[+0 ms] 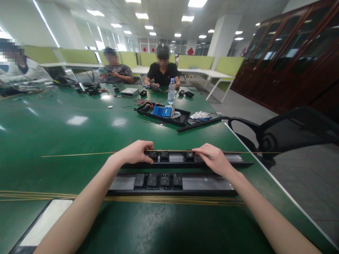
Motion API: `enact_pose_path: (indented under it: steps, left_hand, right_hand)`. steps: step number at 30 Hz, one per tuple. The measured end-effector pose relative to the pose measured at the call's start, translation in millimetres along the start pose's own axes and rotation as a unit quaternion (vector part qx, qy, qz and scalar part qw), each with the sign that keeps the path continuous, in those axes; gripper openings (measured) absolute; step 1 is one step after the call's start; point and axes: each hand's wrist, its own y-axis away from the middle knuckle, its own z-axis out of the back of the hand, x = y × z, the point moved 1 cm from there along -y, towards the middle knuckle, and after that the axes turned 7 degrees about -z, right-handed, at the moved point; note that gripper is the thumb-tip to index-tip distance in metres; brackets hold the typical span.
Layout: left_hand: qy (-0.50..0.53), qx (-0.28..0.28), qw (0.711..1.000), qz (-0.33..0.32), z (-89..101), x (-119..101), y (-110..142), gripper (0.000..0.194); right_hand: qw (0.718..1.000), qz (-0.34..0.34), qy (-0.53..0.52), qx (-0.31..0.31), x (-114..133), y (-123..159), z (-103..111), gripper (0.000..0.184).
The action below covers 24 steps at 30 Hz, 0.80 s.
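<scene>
A long thin brass-coloured rod runs crosswise along the top of the far dark metal channel. My right hand pinches this rod beside a small black block in the channel. Curled at the channel's left part, my left hand has its thumb on the near side and fingers on the far side of another black block, partly hidden by the fingers. A third block sits just right of it. Nearer to me lies a second channel holding several black blocks in a row.
Several thin rods lie along the front, with a white-topped flat piece at left. Beyond are a black tray, a water bottle, gloves and a black strip. People sit across the table; a chair stands right.
</scene>
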Motion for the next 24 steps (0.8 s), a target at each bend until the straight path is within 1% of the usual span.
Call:
enact_pose_path:
  steps: [12, 24]
  left_hand:
    - [0.014, 0.008, 1.000, 0.009, -0.1, -1.3, -0.6, 0.037]
    - [-0.006, 0.008, 1.000, 0.013, 0.9, -2.7, -0.3, 0.036]
  right_hand:
    - [1.000, -0.007, 0.006, 0.018, -6.4, -0.7, 6.2, 0.026]
    - [0.998, -0.017, 0.021, 0.052, -10.5, -0.9, 17.7, 0.027]
